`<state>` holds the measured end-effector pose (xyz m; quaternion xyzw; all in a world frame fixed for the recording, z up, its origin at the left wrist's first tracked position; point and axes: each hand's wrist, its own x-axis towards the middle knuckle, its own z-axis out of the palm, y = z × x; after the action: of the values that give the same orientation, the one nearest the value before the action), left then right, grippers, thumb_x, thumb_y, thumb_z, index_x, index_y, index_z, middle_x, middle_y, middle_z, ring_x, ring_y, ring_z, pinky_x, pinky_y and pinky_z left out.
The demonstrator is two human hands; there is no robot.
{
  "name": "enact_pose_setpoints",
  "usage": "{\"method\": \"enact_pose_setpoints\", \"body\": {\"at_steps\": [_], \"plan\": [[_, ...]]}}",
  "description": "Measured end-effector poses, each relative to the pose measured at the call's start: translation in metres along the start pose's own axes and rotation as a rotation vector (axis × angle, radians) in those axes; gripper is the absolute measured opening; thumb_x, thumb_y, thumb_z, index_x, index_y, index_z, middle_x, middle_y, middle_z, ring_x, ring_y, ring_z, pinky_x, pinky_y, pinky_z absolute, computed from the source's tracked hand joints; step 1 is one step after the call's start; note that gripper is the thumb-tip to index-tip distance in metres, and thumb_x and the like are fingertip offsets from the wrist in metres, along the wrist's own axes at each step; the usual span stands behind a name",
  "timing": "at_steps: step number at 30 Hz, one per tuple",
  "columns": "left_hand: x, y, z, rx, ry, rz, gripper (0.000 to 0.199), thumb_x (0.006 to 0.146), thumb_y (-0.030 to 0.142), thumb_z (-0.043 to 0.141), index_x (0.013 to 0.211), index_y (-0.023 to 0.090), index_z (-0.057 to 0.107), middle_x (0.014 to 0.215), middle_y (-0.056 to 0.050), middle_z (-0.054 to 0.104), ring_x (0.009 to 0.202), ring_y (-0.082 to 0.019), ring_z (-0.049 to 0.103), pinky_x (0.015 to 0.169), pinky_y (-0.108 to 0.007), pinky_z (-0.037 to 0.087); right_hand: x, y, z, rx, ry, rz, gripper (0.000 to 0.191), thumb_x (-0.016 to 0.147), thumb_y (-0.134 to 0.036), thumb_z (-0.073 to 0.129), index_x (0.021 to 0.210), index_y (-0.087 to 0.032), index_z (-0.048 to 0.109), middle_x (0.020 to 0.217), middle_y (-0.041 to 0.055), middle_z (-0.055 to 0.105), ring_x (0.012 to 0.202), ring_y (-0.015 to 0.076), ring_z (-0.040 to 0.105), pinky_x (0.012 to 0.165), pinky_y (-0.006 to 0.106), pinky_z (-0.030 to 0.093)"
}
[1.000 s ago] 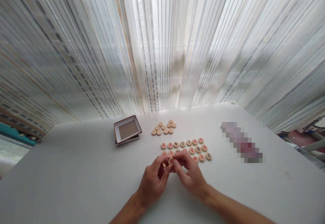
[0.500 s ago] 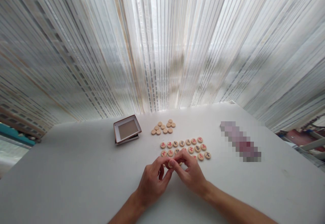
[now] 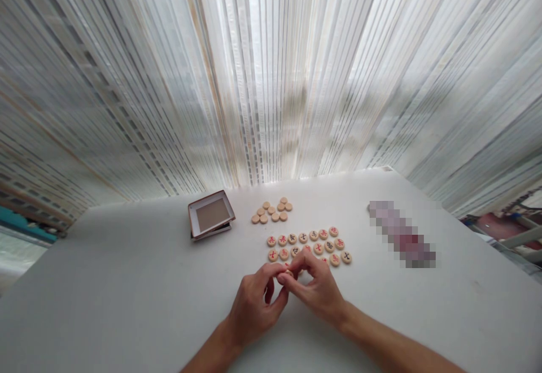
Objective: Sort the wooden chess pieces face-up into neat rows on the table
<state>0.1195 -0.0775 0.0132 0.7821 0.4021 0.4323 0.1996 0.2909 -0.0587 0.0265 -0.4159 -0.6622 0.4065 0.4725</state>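
My left hand [image 3: 256,299] and my right hand [image 3: 317,288] meet at the near edge of the rows of marked pieces. Between their fingertips they pinch one small round wooden piece [image 3: 288,273], mostly covered by the fingers. Round wooden pieces with red or black characters, such as a red-marked piece [image 3: 271,241] and a black-marked piece [image 3: 346,257], lie face up in rows beyond my hands. The hands hide part of the nearest row. Several plain-topped pieces [image 3: 271,210] lie loosely grouped farther back.
An open shallow box [image 3: 212,214] rests on another box part at the back left of the white table [image 3: 148,282]. A pixelated, blurred object [image 3: 400,235] lies to the right. Striped sheer curtains [image 3: 271,79] hang behind the table.
The piece between my fingertips has tilted and its face shows less. My right fingertips have shifted slightly, uncovering a bit of a red-marked piece beyond them.
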Motion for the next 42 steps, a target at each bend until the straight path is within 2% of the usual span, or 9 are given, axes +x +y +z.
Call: {"method": "enact_pose_setpoints", "body": {"at_steps": [15,22,25,29,32,35,38,42], "plan": [[0.000,-0.004,-0.002,0.013,0.005,-0.031,0.029,0.091,0.016,0.057,0.119,0.022,0.052,0.082,0.000,0.065,0.051,-0.007,0.053,0.049,-0.019,0.044,0.000,0.000,0.000,0.085,-0.077,0.021,0.019,0.091,-0.037,0.064,0.087,-0.021,0.056,0.079,0.0014,0.061,0.072,0.0155,0.062,0.067,0.029,0.054],[0.000,-0.006,-0.001,0.019,0.025,-0.046,0.027,0.091,0.017,0.057,0.117,0.022,0.053,0.080,0.001,0.064,0.050,-0.007,0.052,0.047,-0.018,0.043,0.002,-0.004,-0.002,0.083,-0.115,-0.048,0.009,0.093,-0.029,0.060,0.094,-0.021,0.056,0.086,0.0023,0.060,0.075,0.0151,0.062,0.069,0.029,0.054],[0.002,-0.010,-0.005,0.037,0.031,-0.042,0.026,0.091,0.019,0.058,0.116,0.022,0.052,0.082,0.002,0.064,0.049,-0.006,0.051,0.047,-0.017,0.043,0.005,-0.006,-0.006,0.022,-0.113,-0.127,0.005,0.093,-0.024,0.059,0.097,-0.022,0.057,0.087,0.0028,0.061,0.076,0.0158,0.062,0.069,0.030,0.054],[0.009,-0.024,-0.016,0.077,0.106,-0.125,0.026,0.090,0.025,0.060,0.114,0.022,0.051,0.086,0.001,0.064,0.050,-0.007,0.052,0.047,-0.018,0.044,0.021,-0.004,-0.027,-0.183,-0.066,-0.302,0.018,0.094,-0.020,0.055,0.109,-0.025,0.061,0.095,0.0061,0.064,0.083,0.0191,0.062,0.077,0.035,0.055],[0.016,-0.034,-0.026,0.116,0.178,-0.227,0.021,0.091,0.029,0.056,0.110,0.021,0.053,0.083,0.001,0.063,0.054,-0.009,0.053,0.050,-0.019,0.046,0.038,0.002,-0.055,-0.296,0.098,-0.319,0.020,0.095,-0.022,0.053,0.111,-0.025,0.064,0.097,0.0071,0.064,0.087,0.0208,0.062,0.078,0.037,0.055],[0.022,-0.038,-0.031,0.148,0.203,-0.287,0.019,0.092,0.033,0.055,0.106,0.020,0.055,0.077,0.002,0.061,0.054,-0.010,0.052,0.054,-0.021,0.047,0.054,0.015,-0.086,-0.385,0.260,-0.248,0.020,0.095,-0.027,0.053,0.110,-0.024,0.066,0.098,0.0075,0.064,0.089,0.0218,0.063,0.084,0.040,0.055],[0.023,-0.038,-0.033,0.166,0.174,-0.304,0.020,0.092,0.035,0.054,0.106,0.020,0.057,0.074,0.003,0.061,0.054,-0.011,0.053,0.055,-0.022,0.047,0.065,0.030,-0.111,-0.395,0.383,-0.121,0.021,0.093,-0.037,0.055,0.103,-0.022,0.067,0.101,0.0089,0.066,0.087,0.0225,0.064,0.085,0.042,0.056],[0.023,-0.040,-0.038,0.234,0.051,-0.262,0.019,0.093,0.035,0.051,0.102,0.021,0.062,0.075,0.002,0.064,0.056,-0.012,0.055,0.059,-0.024,0.047,0.070,0.047,-0.127,-0.385,0.418,-0.054,0.028,0.092,-0.042,0.055,0.104,-0.019,0.066,0.103,0.0102,0.067,0.090,0.0223,0.065,0.084,0.040,0.057]]}}
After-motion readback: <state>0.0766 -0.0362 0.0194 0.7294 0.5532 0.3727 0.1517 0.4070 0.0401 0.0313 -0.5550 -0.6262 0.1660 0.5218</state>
